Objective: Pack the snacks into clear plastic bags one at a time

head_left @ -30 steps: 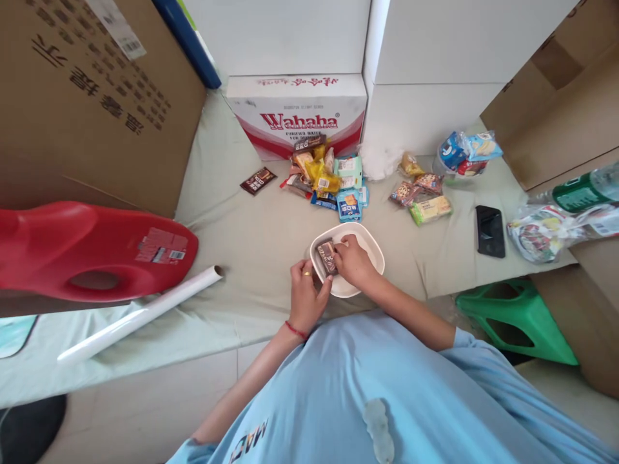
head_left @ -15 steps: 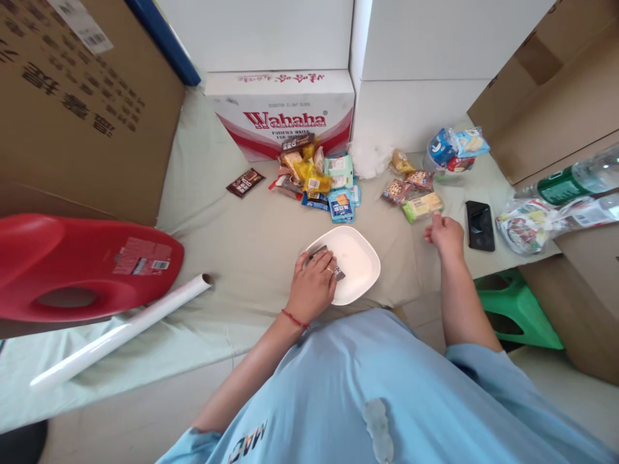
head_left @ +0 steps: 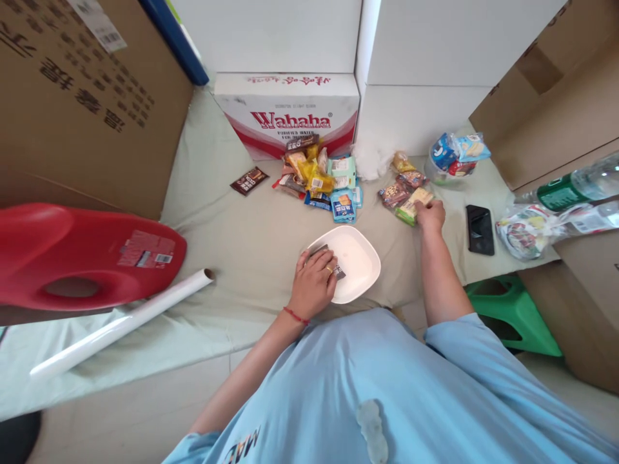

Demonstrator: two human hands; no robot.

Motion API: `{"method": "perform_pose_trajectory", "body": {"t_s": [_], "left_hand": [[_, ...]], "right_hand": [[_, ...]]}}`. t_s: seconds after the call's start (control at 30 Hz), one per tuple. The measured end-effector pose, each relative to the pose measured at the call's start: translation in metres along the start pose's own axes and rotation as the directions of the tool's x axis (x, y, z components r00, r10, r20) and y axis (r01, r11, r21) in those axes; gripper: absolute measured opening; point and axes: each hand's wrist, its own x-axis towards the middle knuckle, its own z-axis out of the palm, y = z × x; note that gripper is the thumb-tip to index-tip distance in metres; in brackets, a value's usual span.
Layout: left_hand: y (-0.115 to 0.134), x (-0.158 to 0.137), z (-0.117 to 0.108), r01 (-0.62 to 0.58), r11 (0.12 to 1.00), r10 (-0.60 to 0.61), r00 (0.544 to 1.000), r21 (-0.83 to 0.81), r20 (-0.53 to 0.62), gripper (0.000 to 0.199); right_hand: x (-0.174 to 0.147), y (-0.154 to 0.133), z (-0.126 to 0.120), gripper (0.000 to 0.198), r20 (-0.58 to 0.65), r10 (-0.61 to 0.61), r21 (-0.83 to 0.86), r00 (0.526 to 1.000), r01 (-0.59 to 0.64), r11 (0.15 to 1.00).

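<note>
Packet touching my right hand, pinch unclear, left hand slightly spread over bowl near table edge, open tablecloth between.

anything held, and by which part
Right hand touches the green packet at its right end; left hand partly covers the dark packet in the bowl. Whether either grips cannot be told.

White panels behind cloth-covered table; pale tiled floor; green stool lower right.

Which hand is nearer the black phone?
Right. The right hand is just left of the phone, at the green-edged packet; the left hand is much farther left, over the white bowl's left side.
</note>
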Motion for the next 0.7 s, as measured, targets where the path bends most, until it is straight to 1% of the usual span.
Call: {"method": "perform_pose_trajectory", "body": {"t_s": [0.07,0.13,0.2,0.3,0.37,0.4,0.43,0.47,0.5,0.53,0.57,0.6,0.63,0.67,0.7], "left_hand": [[-0.001,0.000,0.000,-0.005,1.000,0.005,1.000,-0.001,0.003,0.036],[-0.001,0.000,0.000,-0.009,1.000,0.009,1.000,-0.004,0.005,0.035],[-0.001,0.001,0.000,-0.004,1.000,0.004,1.000,-0.013,0.000,0.036],[0.000,0.001,0.001,0.006,1.000,-0.006,1.000,-0.028,0.001,0.036],[0.001,0.002,0.000,0.009,0.999,-0.008,1.000,-0.036,0.011,0.036],[0.001,0.002,0.000,0.009,0.999,-0.008,1.000,-0.039,0.016,0.036],[0.001,0.002,0.000,0.008,0.999,-0.008,1.000,-0.042,0.020,0.036],[0.001,0.002,0.000,0.008,0.999,-0.007,1.000,-0.043,0.021,0.036],[0.000,0.002,0.000,0.006,0.999,-0.006,1.000,-0.042,0.019,0.036],[0.000,0.002,0.000,0.004,0.999,-0.003,1.000,-0.039,0.015,0.036],[0.000,0.002,0.000,0.000,0.999,0.000,1.000,-0.036,0.009,0.036],[-0.001,0.002,0.001,-0.005,0.999,0.005,1.000,-0.033,0.002,0.036],[-0.001,0.002,0.002,-0.011,0.999,0.011,1.000,-0.031,-0.006,0.036],[-0.002,0.002,0.003,-0.016,0.999,0.016,1.000,-0.032,-0.015,0.036],[-0.002,0.002,0.005,-0.021,0.999,0.020,0.999,-0.035,-0.028,0.036]], "right_hand": [[-0.006,-0.003,0.000,0.031,-0.043,0.078,0.078,0.996,-0.074,0.994],[-0.010,-0.007,-0.004,0.031,-0.054,0.147,0.176,0.988,-0.136,0.975],[-0.016,-0.011,-0.013,0.031,-0.034,0.171,0.263,0.985,-0.156,0.952],[-0.027,-0.015,-0.035,0.031,-0.014,0.171,0.378,0.985,-0.153,0.913],[-0.040,-0.019,-0.053,0.033,-0.014,0.134,0.468,0.991,-0.112,0.877],[-0.049,-0.023,-0.061,0.035,-0.003,0.088,0.522,0.996,-0.073,0.850],[-0.060,-0.029,-0.069,0.037,0.028,0.019,0.572,0.999,-0.032,0.820],[-0.074,-0.037,-0.074,0.040,0.087,-0.075,0.612,0.993,0.006,0.791],[-0.089,-0.047,-0.078,0.042,0.170,-0.185,0.635,0.968,0.036,0.772],[-0.107,-0.058,-0.079,0.043,0.291,-0.296,0.626,0.910,0.053,0.778],[-0.125,-0.071,-0.078,0.040,0.422,-0.389,0.588,0.819,0.080,0.805],[-0.143,-0.085,-0.075,0.035,0.530,-0.457,0.526,0.715,0.146,0.838],[-0.159,-0.098,-0.069,0.030,0.603,-0.488,0.430,0.631,0.258,0.865],[-0.174,-0.109,-0.062,0.027,0.653,-0.483,0.299,0.583,0.388,0.872],[-0.187,-0.120,-0.054,0.026,0.698,-0.452,0.163,0.555,0.492,0.855]]}}
